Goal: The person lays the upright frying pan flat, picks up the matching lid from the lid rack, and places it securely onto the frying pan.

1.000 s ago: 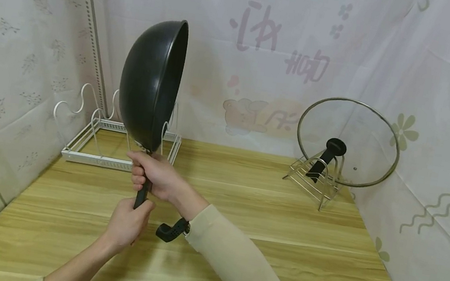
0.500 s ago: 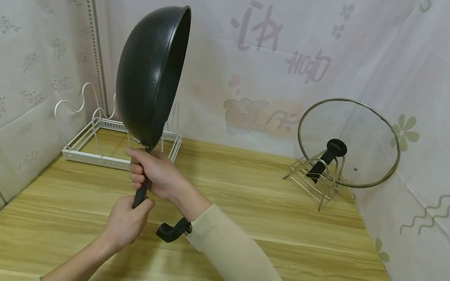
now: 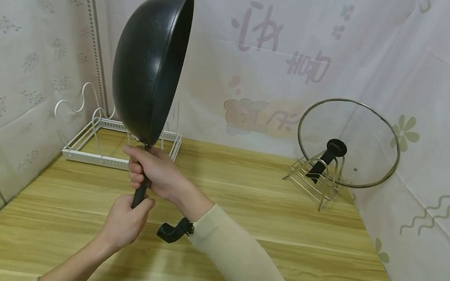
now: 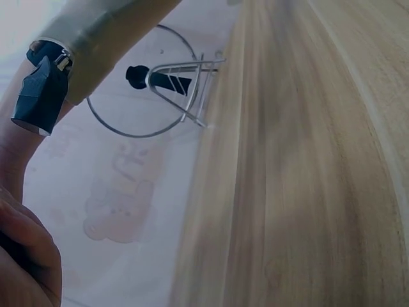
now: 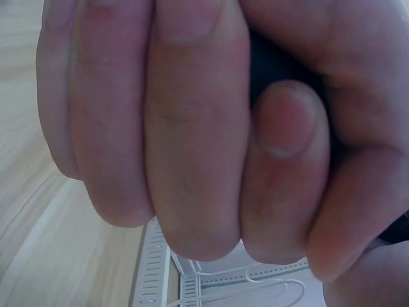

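A black wok [image 3: 144, 64] is held up on its side above the table, its opening facing right and its handle [image 3: 140, 195] pointing down toward me. My right hand [image 3: 158, 173] grips the handle just below the bowl. Lower down, my left hand [image 3: 125, 223] holds the handle's end with the thumb along it. Behind the wok stands a white wire rack [image 3: 94, 159], partly covered by the bowl. In the right wrist view, the curled fingers [image 5: 192, 141] of the right hand wrap the dark handle, with the white rack [image 5: 152, 268] beyond them.
At the back right, a glass lid [image 3: 367, 133] with a metal rim and black knob leans upright in a small wire stand [image 3: 323, 190]. Patterned cloth walls [image 3: 270, 20] enclose the wooden table [image 3: 267, 206] at the back and both sides.
The wok has risen steadily and come nearer to me, its bowl looking larger. Both hands keep their grip on the handle. Lid and racks stay where they were.
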Available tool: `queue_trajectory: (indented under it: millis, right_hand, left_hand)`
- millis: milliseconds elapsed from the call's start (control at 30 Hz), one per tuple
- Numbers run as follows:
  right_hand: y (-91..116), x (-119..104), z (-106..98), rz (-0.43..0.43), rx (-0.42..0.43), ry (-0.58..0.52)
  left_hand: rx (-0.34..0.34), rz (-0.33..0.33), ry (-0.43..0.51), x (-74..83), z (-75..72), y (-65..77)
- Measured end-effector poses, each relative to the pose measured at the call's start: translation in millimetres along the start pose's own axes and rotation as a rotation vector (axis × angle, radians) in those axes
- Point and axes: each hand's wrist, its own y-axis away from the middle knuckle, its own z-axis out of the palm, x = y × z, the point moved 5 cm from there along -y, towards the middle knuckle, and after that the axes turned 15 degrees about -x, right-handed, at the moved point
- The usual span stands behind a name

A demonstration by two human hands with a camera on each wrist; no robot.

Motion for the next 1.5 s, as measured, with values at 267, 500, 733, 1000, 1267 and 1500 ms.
queue_trajectory:
  millis: [267,500,733,1000,1267,1500]
  right_hand:
    - [3.5,-5.1,3.5,-0.006,0.007,0.003]
    - [6.4,-8.0,3.6,-0.033,0.009,0.01]
    - [9.4,-8.2,1.9,-0.042,0.012,0.016]
    - [12.5,-8.8,-2.0,-0.053,0.035,0.011]
    - [15.5,-10.5,-6.6,-0.051,0.076,-0.001]
    - [18.2,-12.2,-11.1,-0.051,0.093,-0.007]
  left_hand:
    - [0.001,0.012,-0.031,3.3,0.3,0.9]
    - [-0.007,0.031,-0.031,6.1,2.1,0.1]
    - [-0.035,0.047,-0.009,7.3,4.6,-1.4]
    - [-0.097,0.065,-0.014,9.3,7.1,-4.0]
    - [-0.163,0.093,0.003,11.7,9.3,-8.8]
    - [-0.237,0.133,0.003,14.3,11.5,-13.2]
